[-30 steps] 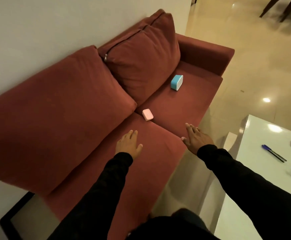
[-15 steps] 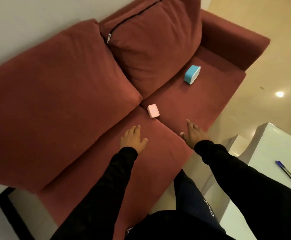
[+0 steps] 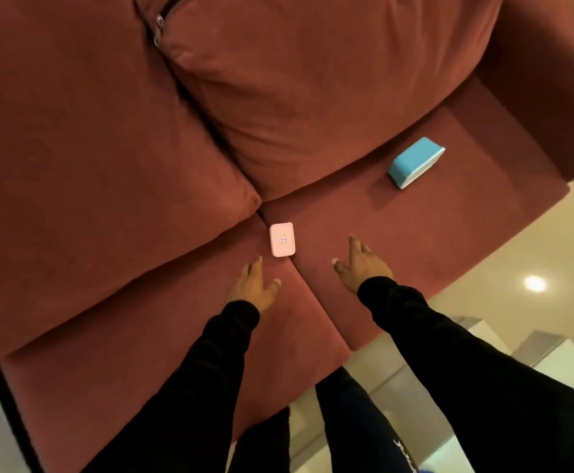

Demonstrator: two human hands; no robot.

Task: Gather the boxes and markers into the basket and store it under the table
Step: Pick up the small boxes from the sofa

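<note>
A small pink box (image 3: 282,239) lies flat on the red sofa seat (image 3: 398,227), right at the seam between the two seat cushions. A blue box with a white base (image 3: 415,162) rests farther right on the seat, near the armrest. My left hand (image 3: 254,286) is open, fingers spread, its fingertips just below and left of the pink box, apart from it. My right hand (image 3: 360,266) is open too, stretched over the right seat cushion to the right of the pink box. No basket or markers are in view.
Two big red back cushions (image 3: 295,80) lean against the sofa back. The armrest (image 3: 551,80) closes the right end. A white table corner (image 3: 558,356) stands at lower right on the shiny floor (image 3: 534,261). My legs are at the sofa's front edge.
The view has closed in on the sofa and tilted down. Both hands have advanced toward the pink box; the table with the pens has slid out of view.
</note>
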